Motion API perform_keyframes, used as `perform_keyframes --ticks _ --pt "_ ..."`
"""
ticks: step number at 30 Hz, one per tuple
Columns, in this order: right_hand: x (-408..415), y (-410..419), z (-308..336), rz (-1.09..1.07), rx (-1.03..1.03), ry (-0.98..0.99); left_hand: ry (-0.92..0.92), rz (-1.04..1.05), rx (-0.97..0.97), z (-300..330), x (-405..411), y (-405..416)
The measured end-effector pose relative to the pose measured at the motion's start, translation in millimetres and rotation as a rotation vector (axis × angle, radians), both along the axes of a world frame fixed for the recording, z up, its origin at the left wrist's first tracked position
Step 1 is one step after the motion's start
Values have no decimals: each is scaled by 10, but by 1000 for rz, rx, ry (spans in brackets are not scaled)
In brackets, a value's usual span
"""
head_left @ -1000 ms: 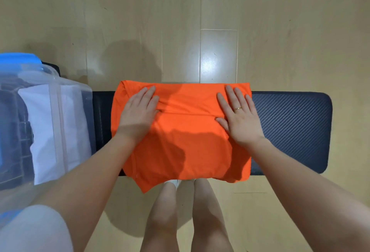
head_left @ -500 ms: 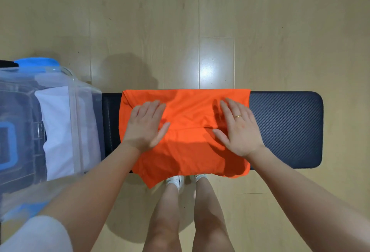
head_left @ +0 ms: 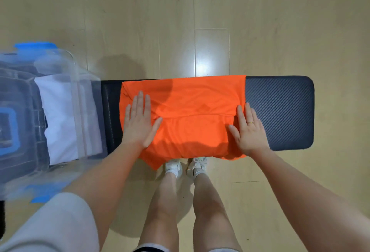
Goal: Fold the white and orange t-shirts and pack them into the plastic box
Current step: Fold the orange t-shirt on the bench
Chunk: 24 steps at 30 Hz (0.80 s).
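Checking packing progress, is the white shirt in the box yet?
Yes. The white shirt lies folded inside the clear box, seen through its wall; the orange shirt is on the bench.

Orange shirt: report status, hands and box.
Both hands, left and right, flat on orange shirt, part-folded on bench. White shirt in plastic box. Nothing blocking.

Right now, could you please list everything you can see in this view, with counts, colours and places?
orange t-shirt: one, orange, partly folded on the bench
bench: one, dark padded, across the middle
plastic box: one, clear with blue parts, left of the bench
white t-shirt: one, white, folded inside the box
floor: light wood
shoes: two, white, below the bench
ring: one, gold, on the right hand
left hand: flat on the shirt's left side
right hand: flat at the shirt's right edge
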State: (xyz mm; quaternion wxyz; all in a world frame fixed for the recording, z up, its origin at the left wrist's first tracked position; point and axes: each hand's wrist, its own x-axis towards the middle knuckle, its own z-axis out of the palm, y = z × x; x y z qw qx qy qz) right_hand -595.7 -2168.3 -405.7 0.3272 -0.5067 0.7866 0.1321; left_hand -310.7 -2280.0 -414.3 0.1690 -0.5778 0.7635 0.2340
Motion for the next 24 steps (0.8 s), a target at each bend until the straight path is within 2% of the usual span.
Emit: perform_keyframes --ticks 4,7,8,10,12,14,16,18,20,24 --pt "127 153 139 -212 -120 -133 61 290 47 54 75 450" --pt "159 340 54 -334 -211 -27 113 515 -9 51 63 749" --pt "156 411 1 -433 -220 -12 109 570 -61 34 66 844" --pt "151 506 -74 -771 -218 -47 83 697 -159 3 56 1027" --pt "155 637 -148 -1073 -255 -114 164 972 -192 -42 1 1189" --pt "207 764 -208 -1178 -355 -164 313 1303 -150 -88 -101 1279" --pt "307 922 -244 -1240 -426 -287 439 1539 -96 -205 -101 1359" --pt "402 1061 -293 -1288 -377 -567 668 1612 45 -335 -27 1428" --pt "466 1147 -348 -1273 -224 -807 845 1564 218 -436 60 1508" --pt "484 1184 -564 -1238 -210 -860 1017 1446 444 -575 191 1603"
